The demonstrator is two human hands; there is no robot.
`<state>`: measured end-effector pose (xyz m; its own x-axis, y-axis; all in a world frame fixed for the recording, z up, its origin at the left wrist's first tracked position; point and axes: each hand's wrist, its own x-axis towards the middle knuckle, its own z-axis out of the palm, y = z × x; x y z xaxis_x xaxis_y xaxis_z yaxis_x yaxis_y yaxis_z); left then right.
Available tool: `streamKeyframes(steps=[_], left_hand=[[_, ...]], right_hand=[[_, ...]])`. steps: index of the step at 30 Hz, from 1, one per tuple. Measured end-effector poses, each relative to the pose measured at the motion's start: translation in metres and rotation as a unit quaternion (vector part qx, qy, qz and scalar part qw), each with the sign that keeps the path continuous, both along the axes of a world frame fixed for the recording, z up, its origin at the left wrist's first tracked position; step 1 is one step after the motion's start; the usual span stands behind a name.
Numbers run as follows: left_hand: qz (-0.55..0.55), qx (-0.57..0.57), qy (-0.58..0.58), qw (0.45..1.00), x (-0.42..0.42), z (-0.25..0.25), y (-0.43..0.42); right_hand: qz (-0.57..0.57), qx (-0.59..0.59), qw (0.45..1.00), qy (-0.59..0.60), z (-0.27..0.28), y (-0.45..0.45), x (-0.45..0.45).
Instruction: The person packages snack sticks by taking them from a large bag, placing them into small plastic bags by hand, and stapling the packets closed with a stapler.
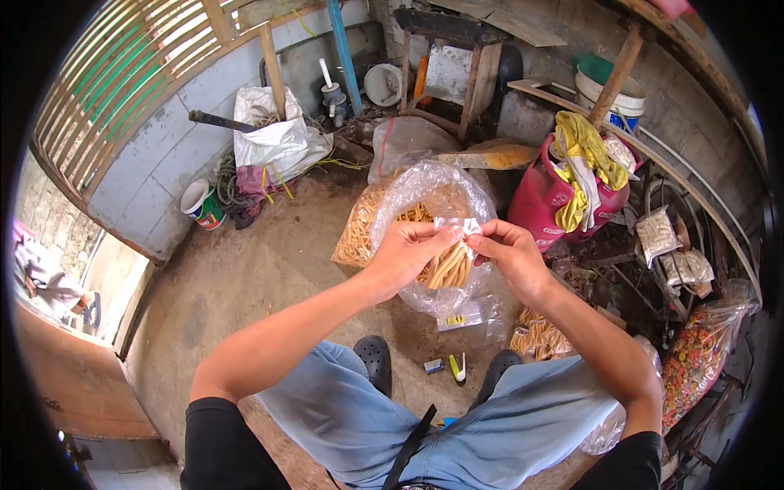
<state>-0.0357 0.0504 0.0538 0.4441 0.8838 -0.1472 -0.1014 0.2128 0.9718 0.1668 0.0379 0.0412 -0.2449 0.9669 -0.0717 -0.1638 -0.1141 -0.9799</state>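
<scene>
A small clear packet of tan stick snacks hangs upright between my two hands. My left hand pinches its top edge on the left, and my right hand pinches the top on the right. Behind and below the packet lies a large open clear plastic bag with more sticks inside. Another bag full of sticks stands to its left. Below the packet, small empty clear bags with a yellow mark lie beside the large bag.
A stapler-like green tool and a small box lie between my shoes. Packed sticks rest right of them. A red barrel with cloths stands at the right, a white sack and a bucket at the left.
</scene>
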Motion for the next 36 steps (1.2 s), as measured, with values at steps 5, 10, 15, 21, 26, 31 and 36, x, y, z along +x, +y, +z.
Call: streamKeyframes(steps=[5,10,15,21,26,31,36], left_hand=[[0.007,0.020,0.031,0.999,-0.001,-0.005,0.001],[0.022,0.115,0.067,0.991,0.001,-0.015,0.004],[0.018,0.122,0.071,0.990,0.001,-0.010,-0.002],[0.010,0.064,0.044,0.997,0.002,-0.015,0.001],[-0.025,0.035,0.041,0.998,-0.003,-0.013,0.006],[-0.019,0.034,0.042,0.998,-0.003,-0.013,0.005],[0.019,0.042,0.050,0.998,0.003,-0.018,0.006]], right_hand=[[-0.006,0.025,0.999,-0.028,0.003,-0.006,-0.005],[-0.006,0.056,0.996,-0.070,-0.001,-0.007,-0.007],[-0.030,0.006,0.998,-0.055,0.000,-0.006,-0.006],[-0.052,0.018,0.998,-0.044,-0.003,-0.004,-0.007],[-0.036,0.046,0.994,-0.092,-0.005,-0.004,-0.002],[-0.025,0.062,0.988,-0.136,0.001,-0.006,-0.002],[-0.096,0.115,0.976,-0.158,0.003,-0.011,-0.011]])
